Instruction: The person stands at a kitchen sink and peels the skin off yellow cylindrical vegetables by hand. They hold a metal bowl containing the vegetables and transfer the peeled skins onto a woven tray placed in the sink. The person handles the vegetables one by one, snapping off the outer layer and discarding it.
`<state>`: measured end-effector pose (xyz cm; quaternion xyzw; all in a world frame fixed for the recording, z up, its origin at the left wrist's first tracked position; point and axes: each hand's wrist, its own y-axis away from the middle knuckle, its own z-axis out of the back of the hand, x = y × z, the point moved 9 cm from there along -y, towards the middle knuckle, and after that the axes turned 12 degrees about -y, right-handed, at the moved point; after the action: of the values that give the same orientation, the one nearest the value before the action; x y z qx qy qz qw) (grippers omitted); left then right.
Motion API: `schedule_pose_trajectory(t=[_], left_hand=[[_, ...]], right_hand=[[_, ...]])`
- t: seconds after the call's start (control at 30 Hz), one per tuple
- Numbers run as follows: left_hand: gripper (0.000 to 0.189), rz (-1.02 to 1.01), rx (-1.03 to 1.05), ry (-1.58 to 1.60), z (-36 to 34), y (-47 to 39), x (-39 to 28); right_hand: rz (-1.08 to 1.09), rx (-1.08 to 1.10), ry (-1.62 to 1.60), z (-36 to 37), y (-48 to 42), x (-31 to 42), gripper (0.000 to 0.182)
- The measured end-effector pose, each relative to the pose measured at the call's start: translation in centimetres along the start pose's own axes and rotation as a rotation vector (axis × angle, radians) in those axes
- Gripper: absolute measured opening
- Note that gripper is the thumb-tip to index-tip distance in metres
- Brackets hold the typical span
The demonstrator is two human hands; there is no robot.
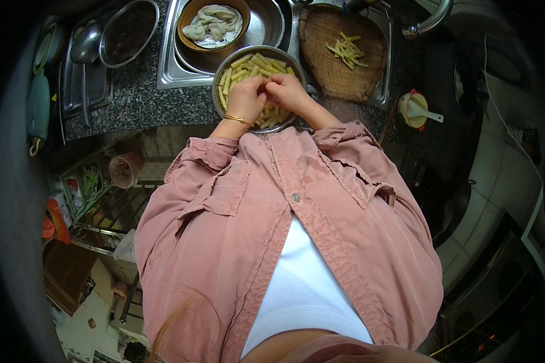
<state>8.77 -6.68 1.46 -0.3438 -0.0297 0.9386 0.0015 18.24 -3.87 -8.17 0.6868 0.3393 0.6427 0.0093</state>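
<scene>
Pale green-yellow cut vegetable sticks (254, 68) fill a round metal bowl (215, 86) at the counter's front edge, against the pink shirt. Over the bowl, my left hand (247, 93), with a gold bracelet at its wrist, meets my right hand (288, 90); their fingertips touch or nearly touch. The fingers are curled inward, and whatever lies between them is hidden. To the right, a woven bamboo tray (318, 68) carries a small pile of thin vegetable strips (346, 51).
Behind the bowl, a brown bowl (183, 34) with a whitish cloth stands in a metal basin (265, 27) at the sink. At left are a dark-filled colander (129, 34) and a ladle (86, 45). A red-rimmed cup (413, 106) and a faucet (429, 25) are at right.
</scene>
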Motion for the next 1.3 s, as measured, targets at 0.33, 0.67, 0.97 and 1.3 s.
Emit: schedule_pose_trajectory(t=[0.33,0.67,0.97,1.3], left_hand=[[0.020,0.150,0.088,0.191,-0.6,0.1,2.0],[0.031,0.265,0.196,0.349,-1.7,0.8,3.5],[0.029,0.287,0.185,0.385,-2.1,1.1,3.2],[0.028,0.307,0.234,0.400,-3.0,1.4,3.5]], right_hand=[[-0.156,0.068,-0.174,-1.0,1.0,0.4,0.018],[-0.295,0.109,-0.373,-0.9,1.9,1.2,0.011],[-0.212,0.052,-0.311,-0.6,1.9,0.5,0.009],[-0.218,0.001,-0.313,-0.3,1.8,-1.0,0.010]])
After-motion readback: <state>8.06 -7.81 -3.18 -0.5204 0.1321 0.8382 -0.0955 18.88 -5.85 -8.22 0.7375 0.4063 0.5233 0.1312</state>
